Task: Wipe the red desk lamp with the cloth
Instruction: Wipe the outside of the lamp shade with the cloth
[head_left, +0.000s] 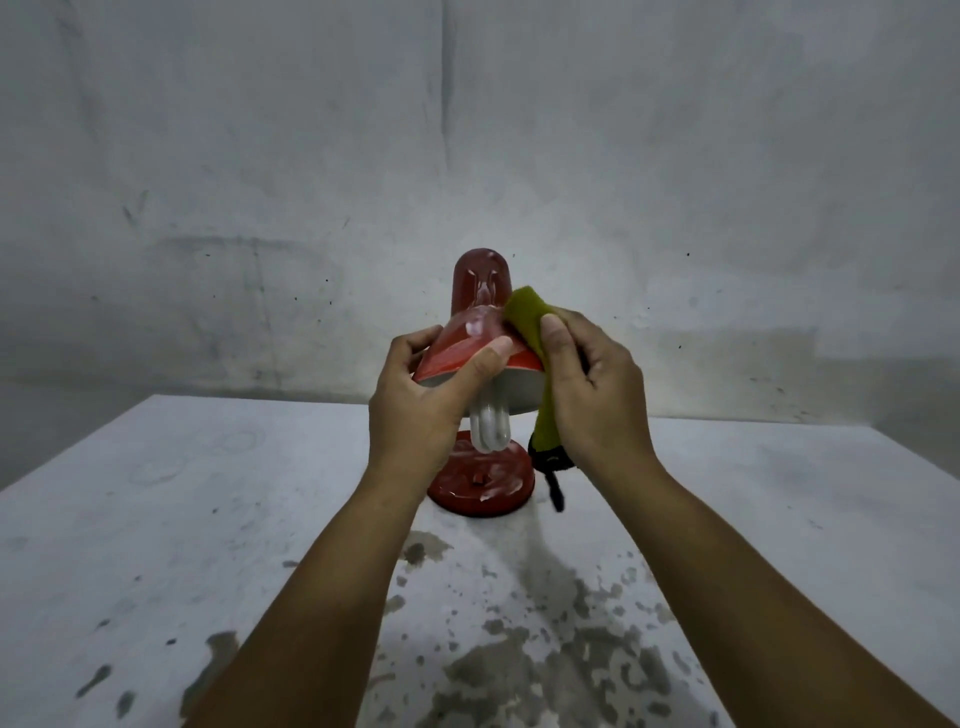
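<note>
At the far middle of the white table, close to the wall, the red desk lamp stands on its round base, shade tipped toward the viewer so that the white bulb hangs in view. Left hand: fingers curled around the left rim of the shade, thumb laid across its top, clamped to steady it. Right hand: fingers closed on the green cloth, whose upper fold presses against the right side of the shade while its dark-edged tail dangles beside the base. Step in hand, as judged: wiping the shade, with pale smears visible on it and on the base. Next move calls for sweeping the cloth across the smeared top while the left hand holds firm, taking care to keep clear of the bulb.
</note>
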